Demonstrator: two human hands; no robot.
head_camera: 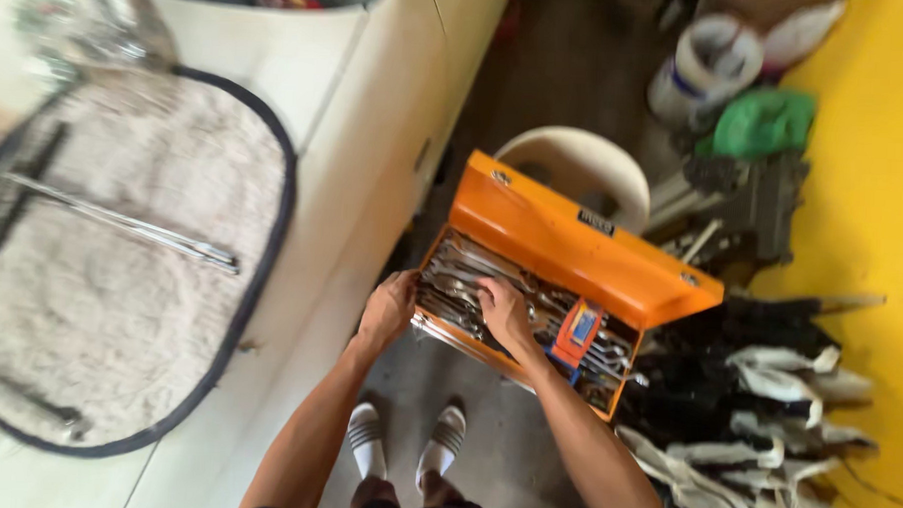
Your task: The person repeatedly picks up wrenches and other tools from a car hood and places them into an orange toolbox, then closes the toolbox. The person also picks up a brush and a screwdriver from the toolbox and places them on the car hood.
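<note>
An orange metal toolbox [572,238] stands open on a white plastic chair [585,164], its tray full of steel wrenches [456,269]. My left hand [387,310] grips the box's near left corner. My right hand [505,311] reaches down into the tray, fingers among the wrenches; whether it holds one I cannot tell. An orange and blue flat tool pack [577,331] lies in the tray just right of my right hand.
A cream car body [376,111] fills the left, with a grey mat [101,272] carrying a long metal bar [122,222]. Black and white cloths [756,415] are piled at right by a yellow wall [884,199]. A green bag [761,120] and buckets [708,68] sit beyond.
</note>
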